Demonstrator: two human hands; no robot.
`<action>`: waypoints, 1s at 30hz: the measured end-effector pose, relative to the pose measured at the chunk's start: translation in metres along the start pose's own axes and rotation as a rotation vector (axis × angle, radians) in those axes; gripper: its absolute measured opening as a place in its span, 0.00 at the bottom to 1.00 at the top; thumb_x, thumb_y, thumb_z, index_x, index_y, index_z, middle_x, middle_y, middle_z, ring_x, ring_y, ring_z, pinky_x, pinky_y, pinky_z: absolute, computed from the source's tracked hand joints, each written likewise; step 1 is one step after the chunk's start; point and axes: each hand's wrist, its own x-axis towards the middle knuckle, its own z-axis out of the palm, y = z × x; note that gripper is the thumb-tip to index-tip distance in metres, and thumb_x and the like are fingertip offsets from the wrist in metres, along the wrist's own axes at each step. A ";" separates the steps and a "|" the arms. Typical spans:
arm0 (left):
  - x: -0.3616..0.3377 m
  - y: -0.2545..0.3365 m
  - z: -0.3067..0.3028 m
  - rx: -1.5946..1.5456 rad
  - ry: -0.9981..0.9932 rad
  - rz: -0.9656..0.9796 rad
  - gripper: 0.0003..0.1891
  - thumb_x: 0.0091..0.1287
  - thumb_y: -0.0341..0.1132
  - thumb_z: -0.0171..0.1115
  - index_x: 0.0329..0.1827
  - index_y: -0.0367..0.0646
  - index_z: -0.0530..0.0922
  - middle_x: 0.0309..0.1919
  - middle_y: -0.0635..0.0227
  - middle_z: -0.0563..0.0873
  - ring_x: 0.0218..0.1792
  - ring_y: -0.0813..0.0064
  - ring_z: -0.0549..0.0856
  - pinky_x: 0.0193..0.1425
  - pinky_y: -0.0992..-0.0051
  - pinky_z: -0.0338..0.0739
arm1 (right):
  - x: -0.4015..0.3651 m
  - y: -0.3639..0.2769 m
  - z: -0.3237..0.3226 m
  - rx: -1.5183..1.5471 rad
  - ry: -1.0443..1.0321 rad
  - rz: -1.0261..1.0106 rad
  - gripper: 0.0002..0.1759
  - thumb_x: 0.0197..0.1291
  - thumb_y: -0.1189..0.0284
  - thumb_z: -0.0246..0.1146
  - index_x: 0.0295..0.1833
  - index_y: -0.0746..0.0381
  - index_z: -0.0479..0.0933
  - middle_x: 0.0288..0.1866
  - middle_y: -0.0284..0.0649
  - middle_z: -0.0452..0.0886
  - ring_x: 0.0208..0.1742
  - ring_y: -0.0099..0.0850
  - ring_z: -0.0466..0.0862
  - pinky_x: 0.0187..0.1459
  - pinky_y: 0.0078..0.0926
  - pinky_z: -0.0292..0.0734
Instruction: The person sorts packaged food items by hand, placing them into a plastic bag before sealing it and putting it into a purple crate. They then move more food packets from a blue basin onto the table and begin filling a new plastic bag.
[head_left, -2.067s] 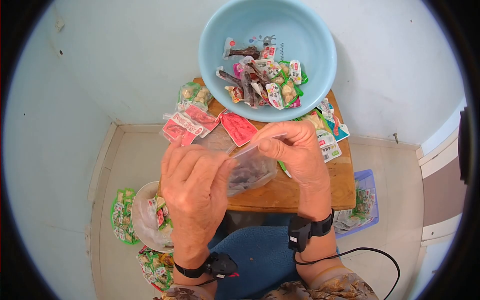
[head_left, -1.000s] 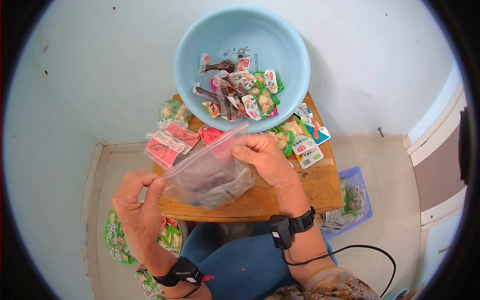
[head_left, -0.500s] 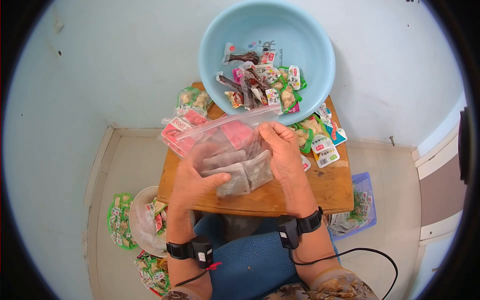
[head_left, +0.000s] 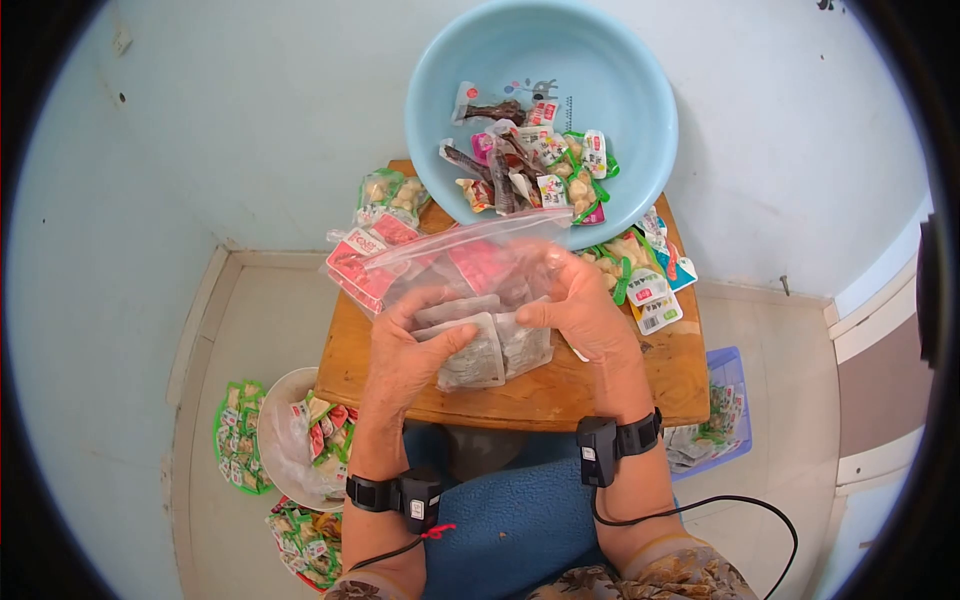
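Note:
A clear zip-top bag (head_left: 430, 275) is held over the front of the wooden table, its zip strip slanting up to the right. Several flat silvery-white packets (head_left: 474, 358) show in its lower part. My left hand (head_left: 408, 352) grips the bag's left side, fingers behind and thumb at the front against a packet. On the other side, my right hand (head_left: 588, 312) has its thumb pressed on the packets and its fingers behind the plastic, partly blurred. Red-and-white packages (head_left: 362, 268) lie behind the bag and show through it.
A big light-blue basin (head_left: 640, 110) at the table's (head_left: 640, 385) back holds several snack packs. More packs (head_left: 652, 290) lie right of the bag. On the floor stand a white bowl (head_left: 272, 440), a green basket (head_left: 225, 470) and a purple bin (head_left: 740, 380), all with small packets.
My right hand has moved down from the bag's upper right edge, and its thumb now presses on the packets. My left hand has shifted slightly right, with its fingers closer to the packets.

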 end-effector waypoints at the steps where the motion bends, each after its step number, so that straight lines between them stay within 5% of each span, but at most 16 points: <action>1: 0.001 -0.001 0.000 -0.028 -0.011 0.000 0.24 0.55 0.23 0.77 0.56 0.39 0.80 0.46 0.59 0.89 0.48 0.70 0.88 0.53 0.70 0.84 | -0.001 -0.002 0.000 -0.048 -0.016 0.040 0.30 0.50 0.81 0.75 0.62 0.65 0.78 0.51 0.35 0.85 0.51 0.27 0.85 0.53 0.28 0.82; 5: 0.000 -0.001 0.001 -0.006 0.019 0.039 0.22 0.58 0.25 0.76 0.56 0.36 0.81 0.45 0.57 0.89 0.44 0.72 0.89 0.49 0.73 0.85 | -0.001 0.005 -0.005 -0.111 -0.014 0.094 0.27 0.51 0.82 0.74 0.60 0.66 0.79 0.50 0.35 0.86 0.48 0.24 0.84 0.53 0.25 0.81; 13: 0.002 -0.007 -0.004 0.065 0.007 0.202 0.08 0.60 0.22 0.71 0.42 0.37 0.88 0.46 0.64 0.89 0.45 0.76 0.86 0.51 0.74 0.81 | 0.003 0.020 -0.016 -0.156 0.003 -0.083 0.06 0.46 0.83 0.71 0.32 0.65 0.87 0.43 0.38 0.88 0.43 0.28 0.86 0.47 0.26 0.80; 22: 0.002 -0.006 -0.027 0.154 -0.162 0.260 0.10 0.57 0.18 0.65 0.36 0.40 0.90 0.53 0.61 0.86 0.51 0.74 0.85 0.55 0.75 0.78 | -0.002 0.008 -0.028 -0.215 -0.132 -0.079 0.02 0.52 0.78 0.69 0.30 0.65 0.87 0.54 0.52 0.85 0.55 0.40 0.85 0.57 0.34 0.80; 30: -0.004 0.008 -0.040 0.340 -0.211 0.147 0.23 0.52 0.10 0.47 0.38 0.40 0.90 0.52 0.64 0.85 0.55 0.72 0.83 0.62 0.77 0.72 | -0.003 -0.002 -0.040 0.062 -0.262 0.011 0.08 0.55 0.81 0.62 0.35 0.67 0.88 0.59 0.49 0.83 0.59 0.33 0.81 0.61 0.28 0.73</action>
